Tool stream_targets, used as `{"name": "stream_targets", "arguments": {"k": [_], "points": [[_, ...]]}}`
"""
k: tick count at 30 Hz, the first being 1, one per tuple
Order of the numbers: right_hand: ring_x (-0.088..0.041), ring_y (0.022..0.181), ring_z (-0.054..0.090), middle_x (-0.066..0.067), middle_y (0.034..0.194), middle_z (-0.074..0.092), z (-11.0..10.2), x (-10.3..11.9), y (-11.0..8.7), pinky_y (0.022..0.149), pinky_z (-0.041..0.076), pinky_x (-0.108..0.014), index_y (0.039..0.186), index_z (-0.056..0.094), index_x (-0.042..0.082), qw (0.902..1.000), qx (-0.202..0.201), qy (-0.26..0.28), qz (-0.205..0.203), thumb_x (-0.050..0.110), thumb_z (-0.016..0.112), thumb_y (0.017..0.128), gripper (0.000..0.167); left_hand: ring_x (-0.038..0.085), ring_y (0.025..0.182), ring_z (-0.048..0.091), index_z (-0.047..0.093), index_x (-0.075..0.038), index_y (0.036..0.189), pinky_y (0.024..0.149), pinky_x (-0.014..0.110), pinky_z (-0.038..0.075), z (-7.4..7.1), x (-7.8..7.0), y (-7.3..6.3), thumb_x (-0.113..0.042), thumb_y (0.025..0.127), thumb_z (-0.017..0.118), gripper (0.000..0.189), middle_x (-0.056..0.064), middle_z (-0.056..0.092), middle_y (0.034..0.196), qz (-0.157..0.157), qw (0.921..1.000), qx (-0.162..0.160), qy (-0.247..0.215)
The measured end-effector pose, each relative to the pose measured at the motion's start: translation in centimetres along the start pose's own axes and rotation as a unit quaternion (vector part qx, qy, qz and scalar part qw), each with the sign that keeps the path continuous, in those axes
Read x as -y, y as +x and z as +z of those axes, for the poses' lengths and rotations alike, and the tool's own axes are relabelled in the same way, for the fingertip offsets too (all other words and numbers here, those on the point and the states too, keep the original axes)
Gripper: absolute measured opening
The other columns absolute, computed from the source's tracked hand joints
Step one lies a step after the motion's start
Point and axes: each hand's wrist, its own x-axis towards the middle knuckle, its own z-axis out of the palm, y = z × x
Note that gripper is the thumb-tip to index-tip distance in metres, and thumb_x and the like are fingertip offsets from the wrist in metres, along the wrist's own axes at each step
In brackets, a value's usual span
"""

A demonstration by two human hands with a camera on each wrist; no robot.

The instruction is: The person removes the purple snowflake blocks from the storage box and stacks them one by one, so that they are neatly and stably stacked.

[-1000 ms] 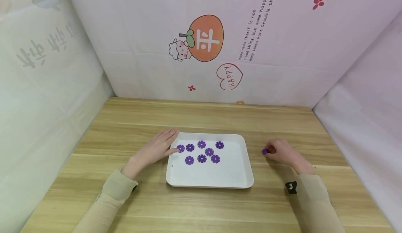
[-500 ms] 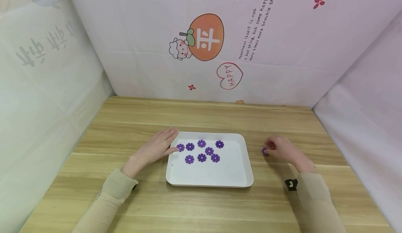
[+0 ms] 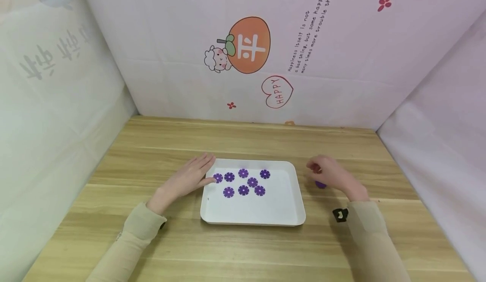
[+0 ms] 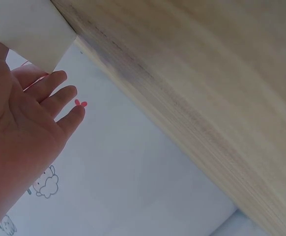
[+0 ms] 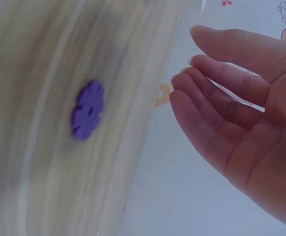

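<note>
A white tray [image 3: 252, 212] lies on the table with several purple notched discs [image 3: 228, 192] in it. My left hand [image 3: 186, 178] rests at the tray's back left corner, fingers along the rim and thumb reaching inside beside the leftmost disc. In the left wrist view, the left fingers [image 4: 59, 101] lie at the tray's corner [image 4: 40, 34]. To the right of the tray my right hand [image 3: 329, 173] is above the table. Its fingers are loosely bent with nothing between them. A single purple disc [image 5: 88, 110] lies flat on the wood below it, partly covered in the head view.
The wooden table [image 3: 243, 256] meets a printed cloth wall [image 3: 171, 83] at the back. White cloth also hangs at the left [image 3: 68, 138] and right [image 3: 444, 147] sides. A black wrist strap [image 3: 340, 215] shows at my right cuff.
My right hand has let go of the purple disc, leaving it on the table, and has lifted and shifted left toward the tray. The left hand keeps its place on the tray.
</note>
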Motion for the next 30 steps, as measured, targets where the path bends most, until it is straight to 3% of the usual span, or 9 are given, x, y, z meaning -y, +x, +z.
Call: {"name": "stream_targets", "arguments": {"k": [13, 24, 30], "points": [[-0.022, 0.085, 0.068, -0.014, 0.094, 0.071, 0.4, 2.0, 2.0, 0.075, 0.062, -0.037, 0.103, 0.068, -0.005, 0.9977, 0.007, 0.042, -0.053, 0.007, 0.075, 0.085, 0.022, 0.039, 0.148, 0.032, 0.035, 0.003, 0.151, 0.122, 0.056, 0.031, -0.1, -0.1, -0.1, -0.046, 0.1, 0.053, 0.073, 0.02, 0.033, 0.159, 0.0, 1.0, -0.005, -0.005], [-0.018, 0.089, 0.067, -0.018, 0.102, 0.072, 1.1, 4.5, 3.5, 0.079, 0.062, -0.03, 0.11, 0.067, -0.005, 0.9969, 0.044, 0.046, -0.046, 0.009, 0.074, 0.087, 0.028, 0.039, 0.149, 0.031, 0.033, 0.001, 0.152, 0.122, 0.056, 0.03, -0.1, 0.0, 0.0, -0.048, 0.1, 0.051, 0.074, 0.02, 0.031, 0.16, -0.003, 1.0, 0.002, -0.008], [-0.02, 0.087, 0.069, -0.019, 0.1, 0.072, 1.7, 5.5, 4.3, 0.079, 0.063, -0.031, 0.107, 0.067, -0.006, 0.9948, 0.05, 0.064, -0.061, 0.008, 0.074, 0.086, 0.026, 0.038, 0.149, 0.03, 0.033, 0.001, 0.152, 0.123, 0.056, 0.029, 0.0, 0.0, 0.0, -0.047, 0.1, 0.051, 0.074, 0.019, 0.031, 0.16, -0.004, 0.9999, 0.002, -0.011]]}}
